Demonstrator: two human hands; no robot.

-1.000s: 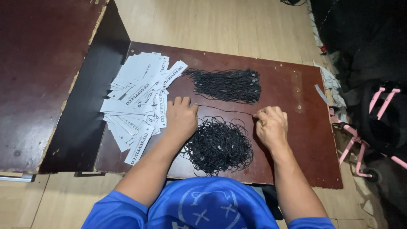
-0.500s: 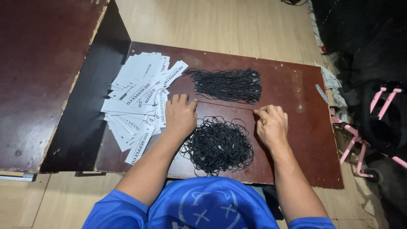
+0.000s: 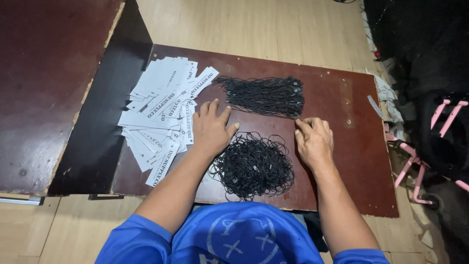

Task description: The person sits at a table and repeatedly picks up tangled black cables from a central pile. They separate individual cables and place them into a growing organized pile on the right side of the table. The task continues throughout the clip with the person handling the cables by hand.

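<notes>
Across the dark reddish-brown wooden board [image 3: 342, 161], the left hand [image 3: 211, 128] has slid flat onto the white paper tags [image 3: 159, 110], while the right hand [image 3: 315, 142], fingers pinched together, stays beside the loose tangled pile of black string loops [image 3: 254, 166].

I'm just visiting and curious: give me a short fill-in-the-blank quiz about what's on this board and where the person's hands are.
1. The left hand rests on the edge of a heap of white paper ____.
2. The tangled cords between the hands are ____ in colour.
3. The tidy bundle of cords lies ____ from the person than the tangled pile.
4. The right hand lies on the ____ board.

Missing words: tags; black; farther; brown
</notes>
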